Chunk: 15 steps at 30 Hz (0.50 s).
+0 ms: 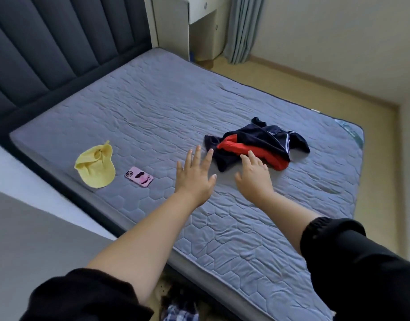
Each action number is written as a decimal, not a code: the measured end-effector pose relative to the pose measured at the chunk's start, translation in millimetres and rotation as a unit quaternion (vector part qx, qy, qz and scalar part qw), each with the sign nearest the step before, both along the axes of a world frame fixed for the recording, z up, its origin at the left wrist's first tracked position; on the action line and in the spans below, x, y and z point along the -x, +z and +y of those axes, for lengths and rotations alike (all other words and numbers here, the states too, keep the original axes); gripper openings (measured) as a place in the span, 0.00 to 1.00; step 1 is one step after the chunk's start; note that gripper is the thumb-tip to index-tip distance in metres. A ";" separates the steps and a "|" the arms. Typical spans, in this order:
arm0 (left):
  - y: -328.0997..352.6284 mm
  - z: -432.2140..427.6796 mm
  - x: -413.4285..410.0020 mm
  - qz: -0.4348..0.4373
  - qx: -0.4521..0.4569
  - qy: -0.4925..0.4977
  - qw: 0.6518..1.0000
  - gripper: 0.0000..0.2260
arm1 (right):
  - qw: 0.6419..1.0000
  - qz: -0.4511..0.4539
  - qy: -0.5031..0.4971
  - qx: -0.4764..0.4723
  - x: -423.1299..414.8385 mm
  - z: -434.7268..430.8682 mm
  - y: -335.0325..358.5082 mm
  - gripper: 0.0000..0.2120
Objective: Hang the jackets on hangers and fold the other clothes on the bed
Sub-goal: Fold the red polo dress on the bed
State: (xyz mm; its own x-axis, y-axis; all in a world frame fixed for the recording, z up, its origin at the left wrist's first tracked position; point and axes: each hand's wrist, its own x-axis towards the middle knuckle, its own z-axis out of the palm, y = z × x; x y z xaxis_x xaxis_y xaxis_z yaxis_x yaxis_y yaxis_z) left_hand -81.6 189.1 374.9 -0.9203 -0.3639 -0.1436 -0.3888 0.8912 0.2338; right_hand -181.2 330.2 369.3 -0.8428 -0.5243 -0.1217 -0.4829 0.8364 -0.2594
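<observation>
1. Head view, looking down along both forearms onto a grey quilted mattress [153, 107], and the one to watch is the crumpled navy-and-red garment [257, 144], lying in a heap on it.
2. Left hand [195, 174] is out flat, palm down, fingers straight and fanned apart, holding nothing. It sits just left of the garment, longest fingertips close by the navy edge; contact or not, I cannot tell.
3. Right hand [253, 176] is at the garment's near side, fingers relaxed and slightly spread, nothing gripped. Its fingertips [251, 156] reach the near edge where red meets navy.
4. Black sleeves [361, 262] are pushed up on both arms, forearms bare, on the camera side of the garment.
5. Well left of the garment, a pink phone [139, 180] lies back-up on the mattress, with a dark figure on its case.
6. Further left of the garment, just past the phone, a yellow cloth piece [95, 165] lies flattened, shaped like a soft hat.
7. Far left and beyond the garment stands a dark padded headboard [49, 42]. Straight beyond it are a white desk [176, 22] and a grey-green curtain [243, 26].
8. Nearer the camera than the garment, below the mattress edge, a bit of blue plaid fabric [178, 312] shows on the floor.
</observation>
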 end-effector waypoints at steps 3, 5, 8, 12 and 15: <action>-13.4 -48.6 21.0 -0.010 -0.015 0.010 1.000 0.30 | 1.000 -0.003 -0.009 0.003 23.2 -44.1 -15.2 0.27; -24.8 -81.2 30.5 -0.019 -0.018 0.016 1.000 0.30 | 1.000 -0.013 -0.015 0.008 31.8 -74.3 -29.5 0.27; -44.4 -128.5 42.3 -0.035 -0.015 0.031 0.999 0.30 | 1.000 -0.028 0.001 -0.003 43.9 -117.5 -54.4 0.27; -73.2 -170.7 64.6 -0.039 -0.022 0.054 0.998 0.29 | 0.999 -0.019 0.031 -0.018 68.9 -159.5 -89.5 0.28; -104.9 -180.5 83.1 -0.046 -0.034 0.067 0.996 0.30 | 0.999 -0.001 0.039 -0.016 95.2 -175.2 -121.0 0.26</action>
State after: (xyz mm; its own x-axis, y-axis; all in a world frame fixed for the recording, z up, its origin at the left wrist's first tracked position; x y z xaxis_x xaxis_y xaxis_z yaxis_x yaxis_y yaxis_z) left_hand -164.7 8.6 270.0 -0.8460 -0.4693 -0.2531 -0.5257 0.8134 0.2489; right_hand -276.4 155.1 248.3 -0.7990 -0.5848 -0.1398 -0.5471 0.8036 -0.2344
